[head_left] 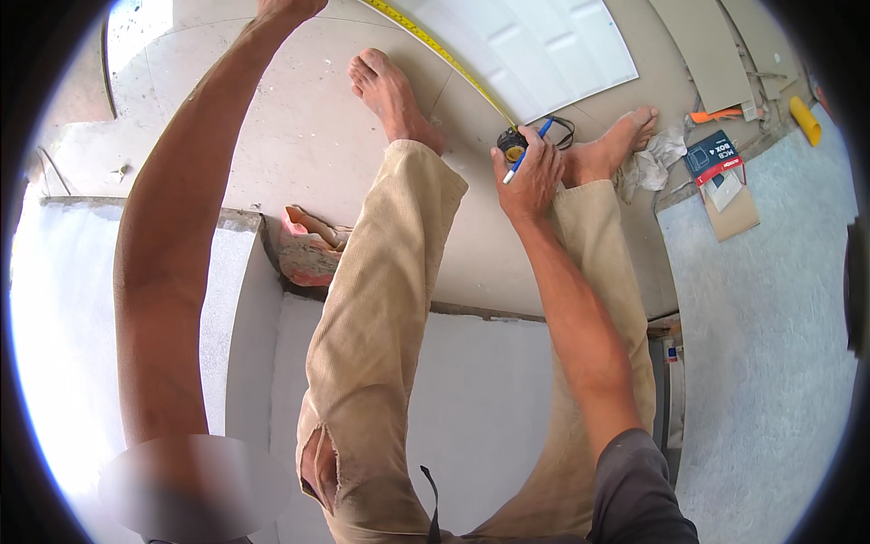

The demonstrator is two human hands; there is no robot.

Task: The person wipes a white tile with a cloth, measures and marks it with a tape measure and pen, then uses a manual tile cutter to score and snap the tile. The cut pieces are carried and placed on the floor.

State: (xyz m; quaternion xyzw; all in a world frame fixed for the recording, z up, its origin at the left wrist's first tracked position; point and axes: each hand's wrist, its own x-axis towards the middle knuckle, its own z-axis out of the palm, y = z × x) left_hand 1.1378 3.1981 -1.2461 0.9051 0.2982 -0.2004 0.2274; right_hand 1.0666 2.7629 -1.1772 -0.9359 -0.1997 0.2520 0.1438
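My right hand (535, 174) is closed round a black tape measure (509, 143), with a blue pen (526, 151) also held between its fingers. From the case, the yellow tape blade (435, 47) runs out up and left along the edge of a white panel (544, 45) with raised rectangles, and leaves the picture at the top. My left arm reaches far forward, and only the back part of my left hand (292, 5) shows at the top edge. Its fingers are cut off there. A dark cord loop (564, 134) lies beside the right hand, near my right foot.
A crumpled pink and brown bag (313, 247) lies left of my legs. On the right are a dark box (715, 158), a white rag (654, 161), an orange-handled tool (716, 116), a yellow tube (805, 121) and beige tile pieces (702, 54). Pale ledges flank a recess below.
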